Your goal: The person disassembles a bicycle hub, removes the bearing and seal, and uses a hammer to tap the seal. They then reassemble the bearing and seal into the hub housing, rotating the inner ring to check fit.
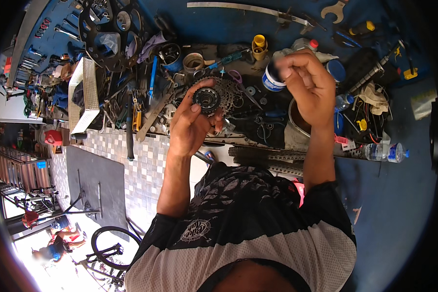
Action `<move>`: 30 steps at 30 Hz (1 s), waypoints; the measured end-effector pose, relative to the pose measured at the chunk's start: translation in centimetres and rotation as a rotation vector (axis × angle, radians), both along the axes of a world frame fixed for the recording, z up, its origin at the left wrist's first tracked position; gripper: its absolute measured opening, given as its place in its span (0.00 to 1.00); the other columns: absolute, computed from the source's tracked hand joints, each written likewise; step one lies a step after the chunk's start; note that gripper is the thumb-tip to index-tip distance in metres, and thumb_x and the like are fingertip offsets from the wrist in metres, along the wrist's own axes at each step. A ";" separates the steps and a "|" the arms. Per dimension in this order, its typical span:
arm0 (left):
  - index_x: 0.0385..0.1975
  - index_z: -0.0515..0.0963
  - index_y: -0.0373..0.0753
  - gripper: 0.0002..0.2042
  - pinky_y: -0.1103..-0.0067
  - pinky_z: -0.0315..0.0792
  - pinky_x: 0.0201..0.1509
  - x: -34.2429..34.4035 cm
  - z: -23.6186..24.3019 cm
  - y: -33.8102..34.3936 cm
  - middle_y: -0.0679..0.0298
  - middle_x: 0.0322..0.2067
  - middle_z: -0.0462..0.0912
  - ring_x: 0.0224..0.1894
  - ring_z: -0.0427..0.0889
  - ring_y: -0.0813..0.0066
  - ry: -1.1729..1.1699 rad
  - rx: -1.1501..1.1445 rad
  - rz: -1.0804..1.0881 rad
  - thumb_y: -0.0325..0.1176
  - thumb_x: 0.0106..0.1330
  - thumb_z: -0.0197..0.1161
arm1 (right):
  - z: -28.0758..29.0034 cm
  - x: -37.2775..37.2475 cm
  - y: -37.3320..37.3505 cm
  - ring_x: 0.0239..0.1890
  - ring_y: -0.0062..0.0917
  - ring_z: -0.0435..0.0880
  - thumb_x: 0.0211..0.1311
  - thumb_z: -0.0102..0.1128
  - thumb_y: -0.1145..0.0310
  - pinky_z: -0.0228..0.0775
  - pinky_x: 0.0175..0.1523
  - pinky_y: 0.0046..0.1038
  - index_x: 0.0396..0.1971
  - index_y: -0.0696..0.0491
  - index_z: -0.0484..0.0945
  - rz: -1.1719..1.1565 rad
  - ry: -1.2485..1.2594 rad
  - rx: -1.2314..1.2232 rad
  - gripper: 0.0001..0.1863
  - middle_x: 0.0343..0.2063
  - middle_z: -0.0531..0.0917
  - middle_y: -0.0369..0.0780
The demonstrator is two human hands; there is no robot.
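My left hand (187, 127) is closed round a black, ring-shaped freehub (207, 100), its round open face turned up toward me. Thumb and fingers grip its sides. Directly behind it shows a bicycle cassette (226, 95) with toothed sprockets; whether the two are joined I cannot tell. Raised on the right, my right hand (310, 80) has thumb and forefinger drawn together, the other fingers curled. Its fingertips are blurred, so anything between them is hidden. They overlap the mouth of a white tub (273, 85) with a blue label and dark inside.
Tools crowd the bench, among them a long flat wrench (153, 117) and pink-handled scissors (236, 76). A metal bowl (299, 119) sits below my right wrist. A plastic bottle (387, 153) lies at the right. Tyres (263, 155) lie along the bench's near edge.
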State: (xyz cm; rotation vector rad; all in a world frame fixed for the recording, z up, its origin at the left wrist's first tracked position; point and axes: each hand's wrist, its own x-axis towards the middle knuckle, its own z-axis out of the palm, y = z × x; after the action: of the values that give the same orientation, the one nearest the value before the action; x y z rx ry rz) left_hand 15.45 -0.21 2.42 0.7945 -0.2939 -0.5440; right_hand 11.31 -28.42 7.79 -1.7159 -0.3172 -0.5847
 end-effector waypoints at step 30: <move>0.75 0.62 0.27 0.37 0.70 0.76 0.36 -2.6 -4.1 4.9 0.53 0.44 0.79 0.38 0.81 0.63 0.046 0.119 0.172 0.42 0.71 0.63 | -19.4 4.4 3.1 0.25 0.21 0.79 0.71 0.70 0.64 0.67 0.28 0.27 0.43 0.50 0.83 0.025 0.663 -0.086 0.08 0.33 0.84 0.34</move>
State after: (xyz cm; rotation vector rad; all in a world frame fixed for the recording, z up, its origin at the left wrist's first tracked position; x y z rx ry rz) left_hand 12.86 4.69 -1.69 0.9115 -0.1498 -0.4199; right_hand 15.70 -25.33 -11.61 -1.8801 0.1111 0.0364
